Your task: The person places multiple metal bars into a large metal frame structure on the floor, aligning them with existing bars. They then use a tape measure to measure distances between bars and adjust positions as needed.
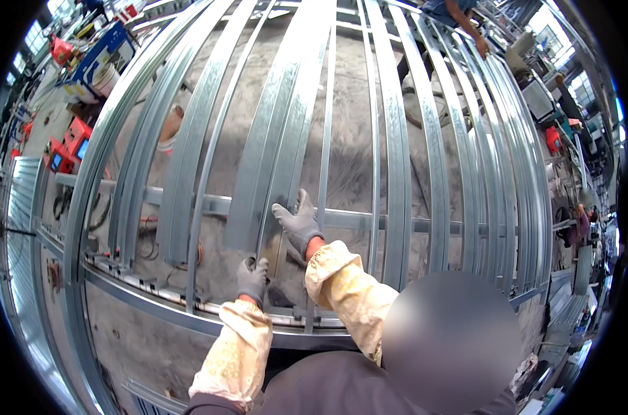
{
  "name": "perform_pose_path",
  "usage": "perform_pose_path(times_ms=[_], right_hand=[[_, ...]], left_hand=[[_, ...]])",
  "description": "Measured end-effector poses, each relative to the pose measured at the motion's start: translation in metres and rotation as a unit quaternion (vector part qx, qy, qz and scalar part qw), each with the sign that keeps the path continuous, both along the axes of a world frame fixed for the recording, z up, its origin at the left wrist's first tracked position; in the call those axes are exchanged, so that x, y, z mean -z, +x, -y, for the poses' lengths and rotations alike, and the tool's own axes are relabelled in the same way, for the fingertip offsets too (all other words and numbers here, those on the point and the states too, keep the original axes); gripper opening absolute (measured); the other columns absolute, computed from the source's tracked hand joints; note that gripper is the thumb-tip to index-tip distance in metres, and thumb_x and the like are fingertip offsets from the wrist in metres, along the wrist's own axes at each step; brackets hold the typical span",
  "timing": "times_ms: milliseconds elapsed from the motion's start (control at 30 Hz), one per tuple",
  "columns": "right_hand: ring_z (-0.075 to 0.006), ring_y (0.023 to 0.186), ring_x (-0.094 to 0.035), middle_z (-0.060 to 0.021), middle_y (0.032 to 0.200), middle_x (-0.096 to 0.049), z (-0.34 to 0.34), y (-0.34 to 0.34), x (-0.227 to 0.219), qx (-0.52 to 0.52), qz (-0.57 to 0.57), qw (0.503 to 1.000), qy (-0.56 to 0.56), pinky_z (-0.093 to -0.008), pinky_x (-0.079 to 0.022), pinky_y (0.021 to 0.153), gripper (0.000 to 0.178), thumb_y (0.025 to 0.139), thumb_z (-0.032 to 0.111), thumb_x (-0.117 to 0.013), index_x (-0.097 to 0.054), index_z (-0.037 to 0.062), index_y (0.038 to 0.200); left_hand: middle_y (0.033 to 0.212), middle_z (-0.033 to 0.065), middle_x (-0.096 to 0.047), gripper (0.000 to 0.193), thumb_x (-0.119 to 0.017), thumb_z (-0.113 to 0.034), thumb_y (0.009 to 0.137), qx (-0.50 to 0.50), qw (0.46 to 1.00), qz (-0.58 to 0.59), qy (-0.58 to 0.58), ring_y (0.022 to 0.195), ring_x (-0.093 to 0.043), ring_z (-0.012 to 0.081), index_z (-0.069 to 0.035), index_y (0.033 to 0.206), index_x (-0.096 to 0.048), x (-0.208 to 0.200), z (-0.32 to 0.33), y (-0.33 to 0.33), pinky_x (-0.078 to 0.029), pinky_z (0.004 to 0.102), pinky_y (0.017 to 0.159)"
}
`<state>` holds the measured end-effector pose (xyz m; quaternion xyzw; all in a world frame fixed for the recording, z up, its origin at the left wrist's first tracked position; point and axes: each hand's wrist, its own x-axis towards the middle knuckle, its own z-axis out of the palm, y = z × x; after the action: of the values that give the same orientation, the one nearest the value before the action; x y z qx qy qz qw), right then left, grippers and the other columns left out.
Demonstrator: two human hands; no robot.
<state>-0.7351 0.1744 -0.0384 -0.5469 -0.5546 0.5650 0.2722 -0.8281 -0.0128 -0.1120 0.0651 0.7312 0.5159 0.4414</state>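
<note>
Both my hands wear grey gloves and cream patterned sleeve covers. My left hand [252, 277] is closed around the near end of a thin galvanised steel stud [276, 228]. My right hand [298, 223] lies flat, fingers spread, on the near end of a wide steel channel [286, 124] that runs away from me. Both pieces rest on a frame of long parallel steel studs [397, 138] crossed by a horizontal rail [369, 221].
A curved steel track [155, 304] bounds the frame near me. Red tool boxes [68, 145] and a blue crate [103, 52] sit at the left. Another person [452, 21] works at the far end, and one more person [580, 221] stands at the right. Concrete floor shows beneath.
</note>
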Motion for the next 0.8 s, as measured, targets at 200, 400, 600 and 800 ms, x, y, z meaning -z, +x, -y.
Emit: perform_pose_path(times_ms=[200, 400, 600, 800], right_hand=[[-0.0158, 0.074, -0.068, -0.0076, 0.094, -0.074, -0.081, -0.013, 0.004, 0.046, -0.391, 0.861, -0.322, -0.0302, -0.056, 0.069, 0.045, 0.094, 0.037, -0.074, -0.068, -0.0012, 0.116], [-0.0145, 0.079, -0.068, -0.0092, 0.098, -0.072, -0.102, 0.006, -0.030, 0.054, -0.200, 0.977, -0.052, -0.0278, -0.057, 0.070, 0.041, 0.092, 0.025, -0.077, -0.065, -0.0062, 0.116], [-0.0118, 0.083, -0.067, -0.0065, 0.098, -0.073, -0.059, 0.057, -0.026, 0.061, -0.199, 0.977, -0.055, -0.0274, -0.055, 0.075, 0.035, 0.092, 0.023, -0.078, -0.068, -0.0040, 0.113], [-0.0137, 0.089, -0.067, -0.0087, 0.102, -0.074, -0.014, 0.130, -0.024, 0.057, -0.151, 0.986, -0.040, -0.0284, -0.054, 0.081, 0.038, 0.092, 0.025, -0.078, -0.068, -0.0038, 0.115]], left_hand=[[0.090, 0.0035, -0.068, 0.038, -0.071, -0.025, 0.095, 0.191, 0.977, 0.069, 0.066, 0.068, -0.058, 0.0111, 0.001, 0.121, -0.062, -0.100, 0.012, -0.020, -0.049, 0.0283, 0.061], [0.094, 0.0130, -0.076, 0.049, -0.083, -0.041, 0.082, 0.270, 0.958, -0.081, 0.055, 0.086, -0.072, 0.0218, -0.001, 0.107, -0.071, -0.144, -0.027, 0.010, -0.056, 0.0355, 0.079], [0.097, 0.0164, -0.076, 0.054, -0.085, -0.044, 0.080, 0.267, 0.950, -0.145, 0.072, 0.091, -0.074, 0.0271, 0.000, 0.108, -0.071, -0.129, 0.012, 0.067, -0.056, 0.0377, 0.081], [0.094, 0.0140, -0.076, 0.050, -0.084, -0.042, 0.080, 0.306, 0.940, -0.144, 0.037, 0.088, -0.074, 0.0245, -0.001, 0.106, -0.071, -0.149, 0.041, 0.129, -0.057, 0.0364, 0.080]])
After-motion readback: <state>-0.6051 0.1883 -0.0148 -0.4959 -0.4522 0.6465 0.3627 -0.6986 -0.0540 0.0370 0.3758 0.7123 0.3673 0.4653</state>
